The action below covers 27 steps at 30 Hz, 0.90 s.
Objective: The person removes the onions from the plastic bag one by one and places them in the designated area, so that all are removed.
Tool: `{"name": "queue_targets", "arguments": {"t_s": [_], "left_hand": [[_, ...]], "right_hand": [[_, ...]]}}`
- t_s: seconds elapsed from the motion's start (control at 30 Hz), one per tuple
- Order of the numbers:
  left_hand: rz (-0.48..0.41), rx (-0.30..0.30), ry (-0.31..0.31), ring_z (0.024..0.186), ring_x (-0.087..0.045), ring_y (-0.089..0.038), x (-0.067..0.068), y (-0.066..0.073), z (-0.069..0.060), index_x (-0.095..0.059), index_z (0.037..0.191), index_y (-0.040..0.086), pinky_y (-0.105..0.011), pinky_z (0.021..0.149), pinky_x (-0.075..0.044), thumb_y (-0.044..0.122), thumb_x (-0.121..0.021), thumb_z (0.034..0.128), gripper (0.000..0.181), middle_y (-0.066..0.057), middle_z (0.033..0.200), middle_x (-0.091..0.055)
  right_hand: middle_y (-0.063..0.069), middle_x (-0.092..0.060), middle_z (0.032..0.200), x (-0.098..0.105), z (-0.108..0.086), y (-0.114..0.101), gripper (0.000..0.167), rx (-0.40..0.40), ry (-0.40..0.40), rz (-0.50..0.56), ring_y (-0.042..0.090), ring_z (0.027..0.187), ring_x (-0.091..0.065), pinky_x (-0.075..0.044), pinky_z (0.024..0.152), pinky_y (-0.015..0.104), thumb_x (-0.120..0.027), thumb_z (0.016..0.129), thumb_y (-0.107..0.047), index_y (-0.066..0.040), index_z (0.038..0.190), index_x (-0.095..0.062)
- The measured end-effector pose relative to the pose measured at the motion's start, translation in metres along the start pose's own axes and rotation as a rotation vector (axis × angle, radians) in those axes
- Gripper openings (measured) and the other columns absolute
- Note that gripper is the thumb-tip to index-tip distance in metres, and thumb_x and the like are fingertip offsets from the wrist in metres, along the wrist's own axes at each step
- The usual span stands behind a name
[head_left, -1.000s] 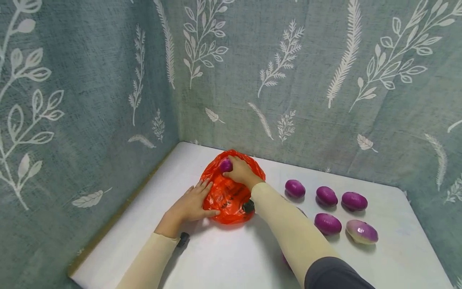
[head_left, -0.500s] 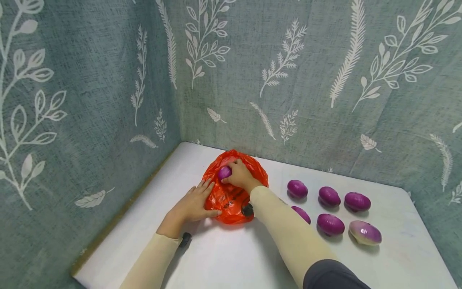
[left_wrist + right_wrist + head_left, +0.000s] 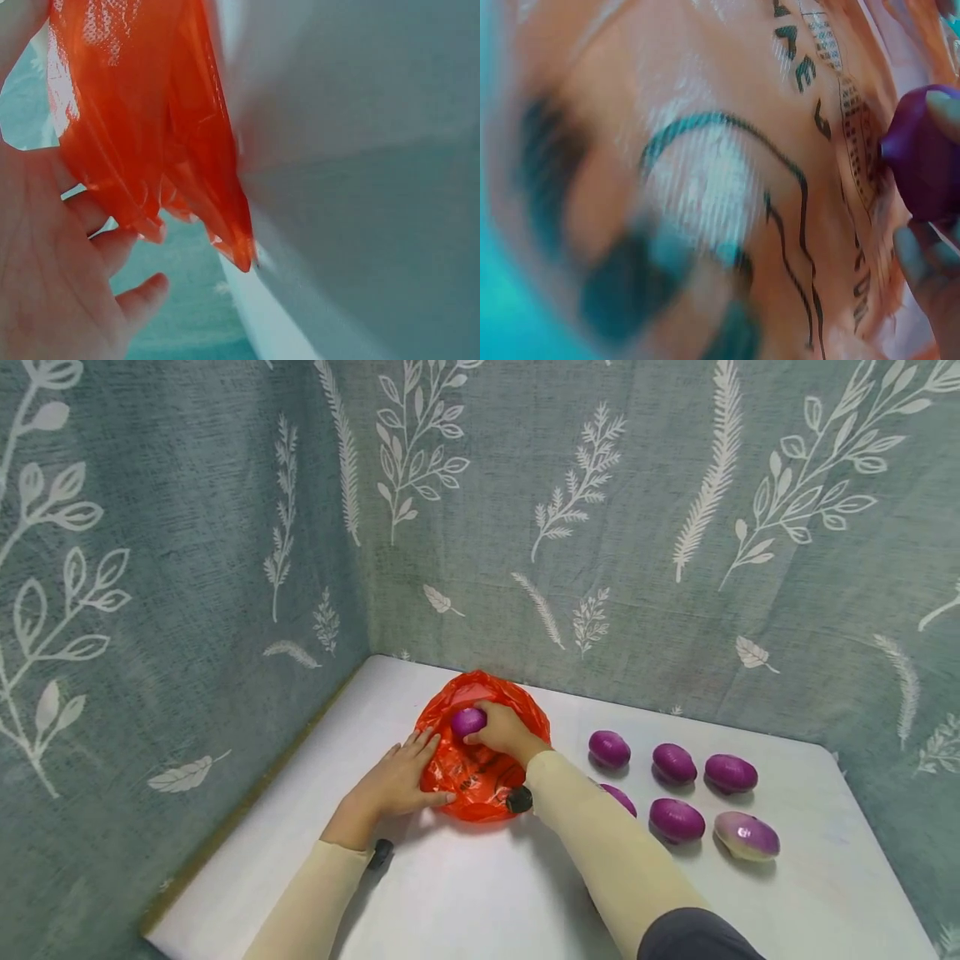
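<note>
An orange-red plastic bag (image 3: 483,785) with dark print lies on the white table, its mouth spread wide. Inside that mouth, toward the far left, my right hand (image 3: 506,731) grips a purple onion (image 3: 468,722) between thumb and fingers. The right wrist view shows the onion (image 3: 922,157) close to the bag's printed wall, with fingertips around it. Against the bag's left side rests my left hand (image 3: 397,783), fingers extended and thumb pointing right. From the left wrist camera, the bag's edge (image 3: 142,127) hangs beside the loosely spread fingers of my left hand (image 3: 60,277).
Several more onions (image 3: 677,820) stand in rough rows on the right of the table (image 3: 465,893). One paler, whitish-purple onion (image 3: 747,836) is among them. My right sleeve partly covers another onion (image 3: 621,798). A patterned grey-green cloth (image 3: 480,568) closes off the back and left.
My right hand has drawn the onion a little toward me, from near the far rim to lower inside the bag's mouth. My left hand has stayed on the bag.
</note>
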<state>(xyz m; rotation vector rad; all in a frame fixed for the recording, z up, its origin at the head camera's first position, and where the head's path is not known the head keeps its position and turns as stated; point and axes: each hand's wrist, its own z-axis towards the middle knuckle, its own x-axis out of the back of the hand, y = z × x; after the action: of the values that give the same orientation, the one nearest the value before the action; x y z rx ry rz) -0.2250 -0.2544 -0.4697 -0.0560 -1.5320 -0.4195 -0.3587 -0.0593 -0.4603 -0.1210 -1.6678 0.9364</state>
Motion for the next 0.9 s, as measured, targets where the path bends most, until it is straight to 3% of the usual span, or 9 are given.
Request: {"name": "queue_targets", "arguments": {"t_s": [0.23,0.5,0.9], "left_hand": [[-0.013,0.016,-0.014,0.146,-0.014,-0.035,0.000,0.000,0.003,-0.023,0.155,0.005,-0.055,0.114,-0.017,0.081,-0.049,0.0776,0.112,-0.016,0.160,-0.016],[-0.048,0.010,-0.022,0.146,-0.013,-0.036,0.000,0.001,0.005,-0.023,0.154,0.004,-0.055,0.114,-0.018,0.079,-0.053,0.0784,0.111,-0.016,0.160,-0.015],[-0.040,0.026,-0.042,0.146,-0.012,-0.036,-0.001,0.001,0.006,-0.021,0.155,0.005,-0.054,0.114,-0.017,0.080,-0.052,0.0775,0.112,-0.016,0.160,-0.014]], "right_hand": [[0.007,-0.059,0.129,0.018,-0.010,0.006,0.070,0.008,-0.039,-0.002,0.024,0.115,-0.057,-0.047,0.097,0.041,-0.078,0.083,-0.036,-0.010,0.141,-0.047],[0.007,-0.060,0.128,0.043,-0.026,0.012,0.072,0.053,-0.040,-0.097,0.023,0.116,-0.057,-0.045,0.099,0.041,-0.078,0.082,-0.043,-0.011,0.140,-0.049],[0.007,-0.058,0.128,0.067,-0.057,0.028,0.072,0.096,-0.046,-0.033,0.025,0.115,-0.056,-0.048,0.097,0.044,-0.082,0.079,-0.036,-0.007,0.137,-0.052]]}}
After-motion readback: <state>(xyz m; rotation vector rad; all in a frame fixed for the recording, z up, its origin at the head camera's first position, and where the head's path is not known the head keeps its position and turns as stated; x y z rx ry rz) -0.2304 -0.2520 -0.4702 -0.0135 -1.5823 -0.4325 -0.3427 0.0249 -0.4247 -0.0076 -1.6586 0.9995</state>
